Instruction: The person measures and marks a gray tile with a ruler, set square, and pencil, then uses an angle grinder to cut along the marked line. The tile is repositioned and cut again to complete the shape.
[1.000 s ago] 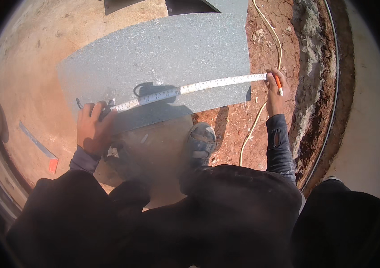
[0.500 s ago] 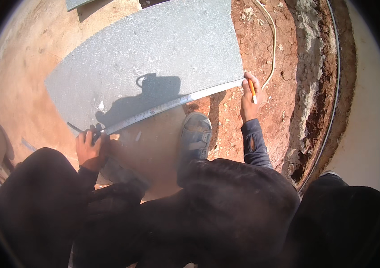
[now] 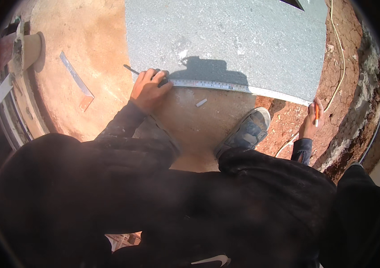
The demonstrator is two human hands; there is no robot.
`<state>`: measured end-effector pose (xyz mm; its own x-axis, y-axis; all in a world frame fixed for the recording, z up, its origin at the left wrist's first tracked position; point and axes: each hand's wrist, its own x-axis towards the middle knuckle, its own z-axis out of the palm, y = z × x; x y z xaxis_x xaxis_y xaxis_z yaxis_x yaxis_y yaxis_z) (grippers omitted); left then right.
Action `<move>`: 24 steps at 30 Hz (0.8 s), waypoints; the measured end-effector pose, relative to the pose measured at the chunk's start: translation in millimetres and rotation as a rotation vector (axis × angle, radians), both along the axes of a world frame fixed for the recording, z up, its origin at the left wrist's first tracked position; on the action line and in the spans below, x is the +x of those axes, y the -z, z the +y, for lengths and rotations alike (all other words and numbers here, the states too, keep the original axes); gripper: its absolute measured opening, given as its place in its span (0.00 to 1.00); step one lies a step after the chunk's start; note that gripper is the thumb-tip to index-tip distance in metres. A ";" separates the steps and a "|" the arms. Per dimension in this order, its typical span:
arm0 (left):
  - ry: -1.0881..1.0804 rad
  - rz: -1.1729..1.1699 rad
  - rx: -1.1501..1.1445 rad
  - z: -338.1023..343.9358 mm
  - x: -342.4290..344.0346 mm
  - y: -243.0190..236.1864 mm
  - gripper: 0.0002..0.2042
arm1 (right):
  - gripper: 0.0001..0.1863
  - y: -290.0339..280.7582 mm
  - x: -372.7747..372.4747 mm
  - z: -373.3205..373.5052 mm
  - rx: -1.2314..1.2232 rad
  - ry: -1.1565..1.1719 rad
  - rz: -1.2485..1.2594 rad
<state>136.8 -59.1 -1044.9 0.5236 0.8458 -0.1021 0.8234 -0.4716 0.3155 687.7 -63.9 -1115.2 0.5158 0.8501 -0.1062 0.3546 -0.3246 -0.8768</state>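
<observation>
At the near edge of one grey sheet, the left hand is being held palm down, its forearm slanted, its fingers being curled over the body of one tape measure. At the near right corner, the right hand is being held upward, its fingers being closed on the tape's end and one orange pencil. Along that edge the tape is being stretched. On the ground, one L-shaped tool and one white stub are being shown.
</observation>
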 end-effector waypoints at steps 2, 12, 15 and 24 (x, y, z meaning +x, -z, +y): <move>0.005 0.009 0.024 8.0 -1.2 -3.1 0.15 | 0.16 6.3 -2.7 -7.9 0.008 0.036 0.004; -0.008 0.021 0.033 2.6 2.9 2.9 0.15 | 0.16 2.0 -11.5 -4.9 0.013 0.064 -0.201; -0.030 0.052 0.023 -0.1 3.6 -2.6 0.14 | 0.15 5.0 -12.7 -2.8 0.006 0.084 -0.229; -0.018 0.103 0.008 -7.0 4.5 1.8 0.07 | 0.14 5.7 -16.3 -1.0 0.026 0.102 -0.234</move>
<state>141.4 -66.1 -1046.7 0.4957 0.8559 -0.1475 0.8595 -0.4589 0.2254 671.4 -65.0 -1120.9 0.6066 0.7936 0.0471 0.5157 -0.3477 -0.7831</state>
